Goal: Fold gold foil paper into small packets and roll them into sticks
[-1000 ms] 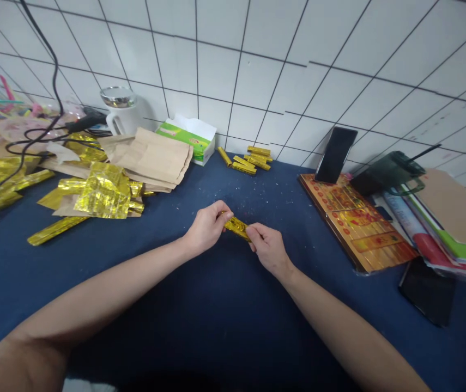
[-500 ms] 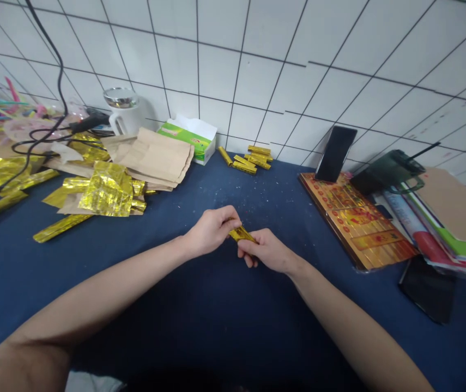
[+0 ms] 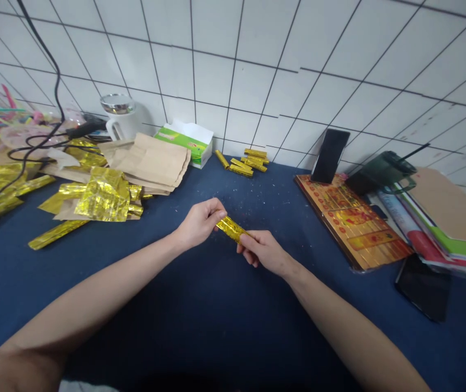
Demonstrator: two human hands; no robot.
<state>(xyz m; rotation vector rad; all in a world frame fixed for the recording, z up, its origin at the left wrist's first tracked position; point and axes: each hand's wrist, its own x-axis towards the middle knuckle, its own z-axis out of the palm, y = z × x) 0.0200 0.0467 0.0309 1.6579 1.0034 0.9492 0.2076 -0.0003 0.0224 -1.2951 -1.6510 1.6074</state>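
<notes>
A narrow strip of gold foil paper (image 3: 230,228) is stretched at a slant between my two hands, above the dark blue table (image 3: 216,310). My left hand (image 3: 200,222) pinches its upper left end between thumb and fingers. At the lower right end, my right hand (image 3: 263,249) grips it with the thumb on top and the fingers curled beneath. Beyond the hands, near the wall, lies a small pile of short gold foil pieces (image 3: 253,161). Crumpled gold foil sheets (image 3: 104,195) rest to the left, with a long folded gold strip (image 3: 59,234) in front of them.
Brown paper sheets (image 3: 151,158), a green and white box (image 3: 192,144) and a white mug (image 3: 124,125) stand back left, near a black cable (image 3: 58,81). On the right are a patterned gold-red box (image 3: 355,223), an upright phone (image 3: 331,155), a dark cup (image 3: 383,171) and a black flat object (image 3: 423,288).
My left hand has shifted slightly up and left, away from the right hand. More of the gold foil strip now shows between them. The view has shifted a little.
</notes>
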